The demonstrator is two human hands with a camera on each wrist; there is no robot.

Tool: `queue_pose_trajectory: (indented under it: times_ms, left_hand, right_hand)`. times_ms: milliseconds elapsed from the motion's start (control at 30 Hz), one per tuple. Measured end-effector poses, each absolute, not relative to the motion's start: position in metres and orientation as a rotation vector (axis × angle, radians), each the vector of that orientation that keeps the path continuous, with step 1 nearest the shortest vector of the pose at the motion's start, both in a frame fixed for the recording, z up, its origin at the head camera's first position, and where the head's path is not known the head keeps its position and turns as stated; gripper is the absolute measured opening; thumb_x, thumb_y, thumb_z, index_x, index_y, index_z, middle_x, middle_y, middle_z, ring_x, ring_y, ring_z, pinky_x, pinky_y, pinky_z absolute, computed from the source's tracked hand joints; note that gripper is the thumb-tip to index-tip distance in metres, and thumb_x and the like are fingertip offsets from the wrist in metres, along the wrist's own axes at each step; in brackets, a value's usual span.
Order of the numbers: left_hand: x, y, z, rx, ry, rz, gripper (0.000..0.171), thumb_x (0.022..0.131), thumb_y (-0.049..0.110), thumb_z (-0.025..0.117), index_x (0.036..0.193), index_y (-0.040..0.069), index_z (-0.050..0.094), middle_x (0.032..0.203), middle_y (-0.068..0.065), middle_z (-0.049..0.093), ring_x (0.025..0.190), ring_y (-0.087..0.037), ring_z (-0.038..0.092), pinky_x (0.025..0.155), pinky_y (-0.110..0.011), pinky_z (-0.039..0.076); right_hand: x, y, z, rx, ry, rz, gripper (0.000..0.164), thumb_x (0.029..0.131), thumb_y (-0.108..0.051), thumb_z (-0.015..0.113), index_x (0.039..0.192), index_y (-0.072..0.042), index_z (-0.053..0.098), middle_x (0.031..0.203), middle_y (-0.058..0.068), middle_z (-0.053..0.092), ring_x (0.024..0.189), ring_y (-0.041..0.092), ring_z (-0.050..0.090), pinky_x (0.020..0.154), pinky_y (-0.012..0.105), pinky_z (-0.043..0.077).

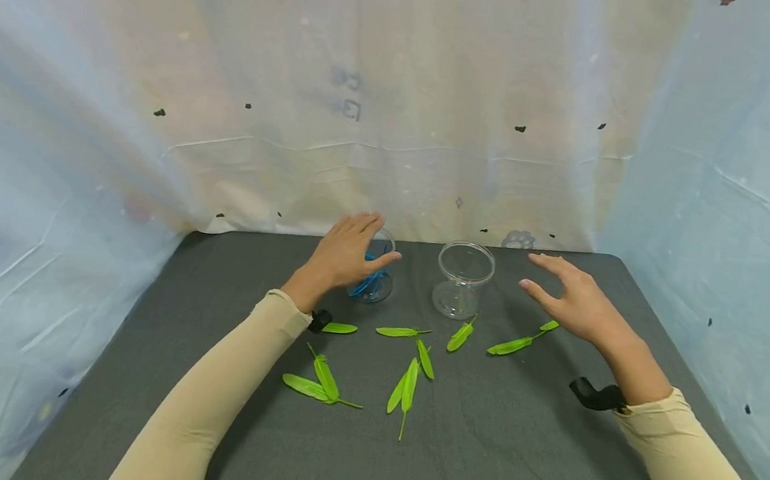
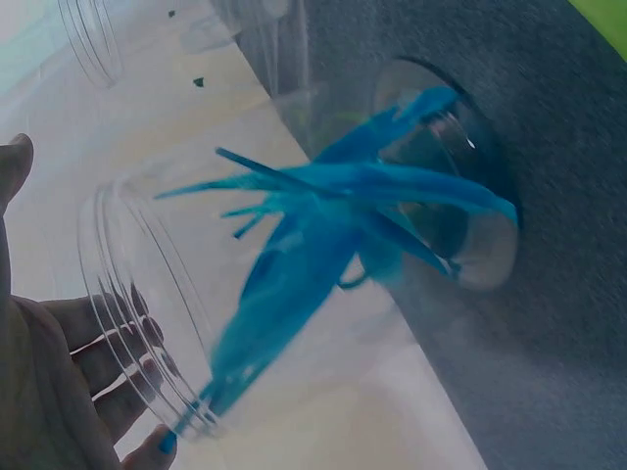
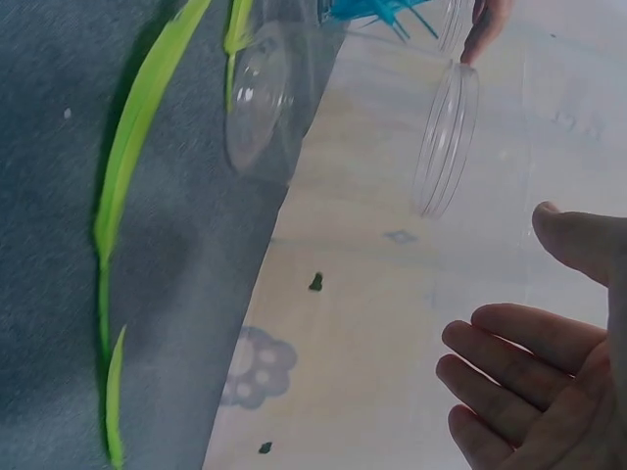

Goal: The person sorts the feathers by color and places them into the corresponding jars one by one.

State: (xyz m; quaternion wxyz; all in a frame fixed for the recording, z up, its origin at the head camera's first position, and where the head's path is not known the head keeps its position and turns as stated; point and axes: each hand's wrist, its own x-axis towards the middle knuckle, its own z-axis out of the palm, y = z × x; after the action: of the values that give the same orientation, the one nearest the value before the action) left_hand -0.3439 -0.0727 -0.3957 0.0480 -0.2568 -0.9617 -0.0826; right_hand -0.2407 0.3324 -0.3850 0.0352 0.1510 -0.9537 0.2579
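Blue feathers (image 2: 304, 215) stand in a clear plastic jar (image 1: 379, 291) at the back of the table. My left hand (image 1: 348, 250) is at this jar, thumb apart from the fingers, and in the head view it overlaps the rim. In the left wrist view its fingers show behind the jar's mouth. A second clear jar (image 1: 462, 292), with nothing inside, stands to the right. Beyond that jar, my right hand (image 1: 574, 297) is held in the air with fingers extended and nothing in it. A green feather (image 1: 510, 346) lies on the table near the right hand.
Several more green feathers (image 1: 409, 385) lie scattered across the dark grey table (image 1: 474, 456) in front of the jars. A pale patterned curtain (image 1: 427, 118) hangs behind the table's back edge and along both sides.
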Motion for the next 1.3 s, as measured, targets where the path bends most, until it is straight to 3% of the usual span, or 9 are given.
queue_pose_trajectory:
  times_ms: [900, 1300]
  left_hand:
    - [-0.338, -0.013, -0.392, -0.926, -2.902, -0.239, 0.092, 0.106, 0.073, 0.046, 0.172, 0.013, 0.026, 0.177, -0.008, 0.025, 0.165, -0.029, 0.021, 0.135, -0.048, 0.010]
    - [-0.334, 0.016, -0.402, -0.998, -2.916, -0.193, 0.096, 0.104, 0.077, 0.044, 0.173, 0.014, 0.023, 0.178, -0.006, 0.023, 0.165, -0.027, 0.020, 0.135, -0.047, 0.012]
  right_hand:
    - [-0.259, 0.396, -0.428, 0.272, -3.027, 0.803, 0.058, 0.112, -0.036, 0.061, 0.152, 0.006, 0.055, 0.149, 0.035, 0.051, 0.139, 0.057, 0.047, 0.111, 0.073, 0.041]
    - [-0.269, 0.416, -0.442, 0.195, -3.010, 0.801, 0.051, 0.112, -0.030, 0.061, 0.144, 0.010, 0.060, 0.132, 0.035, 0.063, 0.120, 0.050, 0.061, 0.095, 0.066, 0.053]
